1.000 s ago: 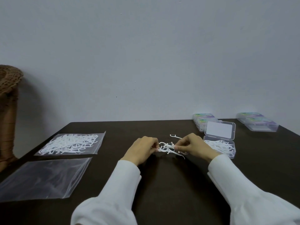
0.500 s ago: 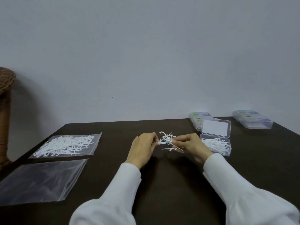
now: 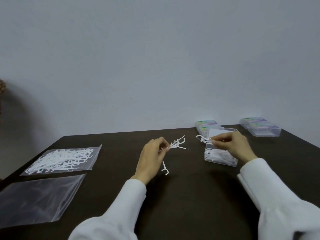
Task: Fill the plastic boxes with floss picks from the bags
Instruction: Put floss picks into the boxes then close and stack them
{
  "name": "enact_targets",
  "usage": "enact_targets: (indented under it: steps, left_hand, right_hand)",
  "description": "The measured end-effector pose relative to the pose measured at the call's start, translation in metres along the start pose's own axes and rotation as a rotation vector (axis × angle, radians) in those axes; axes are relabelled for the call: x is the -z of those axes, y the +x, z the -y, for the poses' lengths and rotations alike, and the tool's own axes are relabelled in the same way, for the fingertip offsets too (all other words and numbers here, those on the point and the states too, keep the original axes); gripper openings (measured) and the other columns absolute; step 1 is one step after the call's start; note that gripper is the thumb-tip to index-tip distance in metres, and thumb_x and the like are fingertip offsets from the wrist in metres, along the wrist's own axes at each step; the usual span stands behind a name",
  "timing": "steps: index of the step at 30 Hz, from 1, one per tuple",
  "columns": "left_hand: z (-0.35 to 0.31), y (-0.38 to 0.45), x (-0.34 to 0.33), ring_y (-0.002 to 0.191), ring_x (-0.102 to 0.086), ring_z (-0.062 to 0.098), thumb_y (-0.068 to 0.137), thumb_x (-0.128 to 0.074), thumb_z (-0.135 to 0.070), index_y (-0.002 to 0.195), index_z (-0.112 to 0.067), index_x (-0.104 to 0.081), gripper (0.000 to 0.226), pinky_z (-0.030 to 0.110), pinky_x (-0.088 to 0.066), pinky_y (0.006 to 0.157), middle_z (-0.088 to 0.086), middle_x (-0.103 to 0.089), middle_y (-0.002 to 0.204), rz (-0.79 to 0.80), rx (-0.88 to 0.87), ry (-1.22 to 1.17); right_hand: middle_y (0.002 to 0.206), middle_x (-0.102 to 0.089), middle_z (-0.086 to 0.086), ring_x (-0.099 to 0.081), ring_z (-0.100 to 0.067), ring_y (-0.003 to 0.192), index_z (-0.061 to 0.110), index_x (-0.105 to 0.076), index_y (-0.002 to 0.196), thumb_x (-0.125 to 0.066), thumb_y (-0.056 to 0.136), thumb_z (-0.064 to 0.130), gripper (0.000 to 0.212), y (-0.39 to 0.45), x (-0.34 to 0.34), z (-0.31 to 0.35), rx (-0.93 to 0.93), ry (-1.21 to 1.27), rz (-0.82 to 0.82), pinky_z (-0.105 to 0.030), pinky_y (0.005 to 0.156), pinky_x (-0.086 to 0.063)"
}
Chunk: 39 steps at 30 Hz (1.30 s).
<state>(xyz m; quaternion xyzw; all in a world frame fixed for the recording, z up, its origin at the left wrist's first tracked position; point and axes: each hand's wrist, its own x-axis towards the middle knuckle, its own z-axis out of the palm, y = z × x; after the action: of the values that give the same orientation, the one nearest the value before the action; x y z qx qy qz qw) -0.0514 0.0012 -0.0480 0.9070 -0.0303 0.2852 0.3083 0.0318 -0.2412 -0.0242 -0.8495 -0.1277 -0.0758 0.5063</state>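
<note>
My left hand [image 3: 152, 156] pinches a small bunch of white floss picks [image 3: 178, 144] above the middle of the dark table [image 3: 181, 196]. One pick [image 3: 164, 168] lies or hangs just below that hand. My right hand [image 3: 233, 144] pinches a few floss picks [image 3: 203, 138] over the open clear plastic box [image 3: 220, 157], which holds picks and has its lid [image 3: 221, 134] raised behind. At the left lies a clear bag full of floss picks [image 3: 64, 159].
An empty flat clear bag [image 3: 38, 200] lies at the near left. Two pairs of closed labelled boxes sit at the back right, one pair [image 3: 206, 126] behind the open box and another [image 3: 259, 129] farther right. A wicker object [image 3: 2, 87] shows at the left edge.
My hands were together on one bunch of picks. They have parted: the right hand carried a few picks rightward over the open box, the left keeps the rest.
</note>
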Motion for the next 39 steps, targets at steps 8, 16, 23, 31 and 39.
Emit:
enact_targets:
  steps: [8, 16, 23, 31, 39]
  left_hand:
    - [-0.033, 0.024, -0.042, 0.086, -0.055, 0.004, 0.091, -0.06, -0.024, 0.088, -0.027, -0.058, 0.004, 0.021, -0.045, 0.078, -0.009, -0.062, 0.089, 0.116, -0.115, -0.116]
    - [-0.051, 0.044, -0.077, 0.089, -0.052, 0.005, 0.09, -0.061, -0.028, 0.089, -0.028, -0.059, 0.003, 0.025, -0.045, 0.079, -0.008, -0.064, 0.092, 0.196, -0.129, -0.223]
    - [-0.06, 0.053, -0.098, 0.091, -0.051, 0.003, 0.089, -0.063, -0.025, 0.09, -0.032, -0.06, 0.008, 0.02, -0.041, 0.081, -0.006, -0.06, 0.098, 0.289, -0.123, -0.171]
    - [-0.058, 0.055, -0.108, 0.09, -0.054, 0.0, 0.085, -0.067, -0.017, 0.097, -0.024, -0.066, 0.014, 0.012, -0.041, 0.078, -0.009, -0.063, 0.099, 0.311, -0.09, -0.26]
    - [-0.05, 0.052, -0.099, 0.098, -0.056, 0.004, 0.089, -0.063, -0.019, 0.105, -0.025, -0.064, 0.016, 0.017, -0.046, 0.086, -0.008, -0.062, 0.107, 0.242, -0.043, -0.325]
  right_hand:
    - [0.101, -0.068, -0.002, -0.057, -0.006, 0.085, 0.012, -0.073, 0.1, -0.068, 0.081, 0.007, 0.02, 0.008, 0.029, -0.025, 0.04, -0.327, 0.117, -0.019, 0.081, -0.043]
    - [0.094, -0.065, 0.0, -0.06, -0.007, 0.083, 0.013, -0.07, 0.1, -0.067, 0.08, 0.001, 0.023, 0.014, 0.037, -0.033, 0.097, -0.281, 0.06, -0.009, 0.072, -0.044]
    - [0.082, -0.063, -0.001, -0.055, -0.006, 0.075, 0.016, -0.067, 0.085, -0.066, 0.083, 0.009, 0.007, 0.012, 0.05, -0.039, -0.031, -0.262, 0.086, -0.012, 0.062, -0.038]
    - [0.078, -0.064, 0.005, -0.056, 0.001, 0.069, 0.017, -0.069, 0.09, -0.071, 0.078, 0.005, 0.018, 0.012, 0.049, -0.04, -0.006, -0.272, 0.153, -0.001, 0.054, -0.039]
    - [0.086, -0.052, 0.006, -0.05, -0.001, 0.073, 0.026, -0.065, 0.1, -0.066, 0.083, 0.013, 0.021, 0.01, 0.042, -0.039, 0.081, -0.404, 0.142, -0.004, 0.062, -0.035]
